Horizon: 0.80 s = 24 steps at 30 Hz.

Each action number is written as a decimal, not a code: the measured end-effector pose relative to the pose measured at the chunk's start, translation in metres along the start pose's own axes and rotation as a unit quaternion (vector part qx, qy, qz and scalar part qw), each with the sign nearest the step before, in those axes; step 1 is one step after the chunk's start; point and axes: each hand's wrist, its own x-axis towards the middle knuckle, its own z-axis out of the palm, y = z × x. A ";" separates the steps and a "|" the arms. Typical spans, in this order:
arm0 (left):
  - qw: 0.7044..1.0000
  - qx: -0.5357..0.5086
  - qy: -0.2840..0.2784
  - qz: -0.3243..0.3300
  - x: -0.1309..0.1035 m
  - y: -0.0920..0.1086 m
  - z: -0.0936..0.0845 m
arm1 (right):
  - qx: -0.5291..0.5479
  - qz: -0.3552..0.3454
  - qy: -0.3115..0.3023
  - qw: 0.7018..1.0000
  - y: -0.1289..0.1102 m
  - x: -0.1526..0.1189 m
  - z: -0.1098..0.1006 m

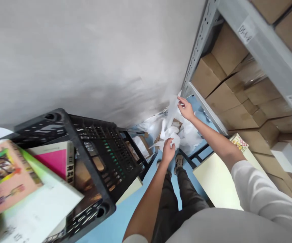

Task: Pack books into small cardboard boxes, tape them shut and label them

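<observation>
Ahead of me, above the floor, my right hand pinches a thin, whitish, translucent plastic sheet between thumb and fingers. The sheet hangs down towards my left hand. Lower and nearer my body, my left hand has its fingers curled at a bunched part of the same white plastic, with a pointed end sticking out to the left. More crumpled clear and white plastic wrapping lies heaped on the floor behind both hands, partly covering some brown cardboard.
To the left, a black plastic crate holds books. Grey metal shelving with cardboard boxes rises at the right. A pale yellow tabletop is beside my right arm, a booklet at its far end. The floor is blue.
</observation>
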 end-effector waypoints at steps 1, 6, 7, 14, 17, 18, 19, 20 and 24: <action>1.000 0.001 -0.003 0.007 -0.002 0.007 0.000 | 0.003 -0.002 0.011 1.000 -0.009 -0.004 -0.007; 0.998 0.004 -0.034 0.046 -0.014 0.039 -0.006 | 0.005 -0.014 0.072 0.997 -0.058 -0.024 -0.039; 0.998 0.006 -0.042 0.053 -0.018 0.046 -0.008 | 0.008 -0.020 0.090 0.996 -0.069 -0.028 -0.046; 0.985 0.016 -0.114 0.130 -0.042 0.097 -0.014 | 0.013 -0.049 0.255 0.966 -0.133 -0.087 -0.120; 0.975 0.021 -0.136 0.173 -0.053 0.126 -0.002 | 0.012 -0.018 0.306 0.952 -0.139 -0.134 -0.155; 0.971 0.023 -0.141 0.191 -0.058 0.136 0.004 | 0.009 -0.003 0.324 0.946 -0.138 -0.151 -0.165; 0.966 0.026 -0.146 0.212 -0.064 0.146 0.010 | 0.002 0.011 0.337 0.942 -0.136 -0.170 -0.175; 0.960 0.030 -0.149 0.233 -0.070 0.156 0.017 | -0.008 0.026 0.343 0.939 -0.134 -0.190 -0.184; 0.943 0.058 -0.149 0.293 -0.093 0.187 0.044 | -0.020 0.101 0.307 0.946 -0.119 -0.276 -0.213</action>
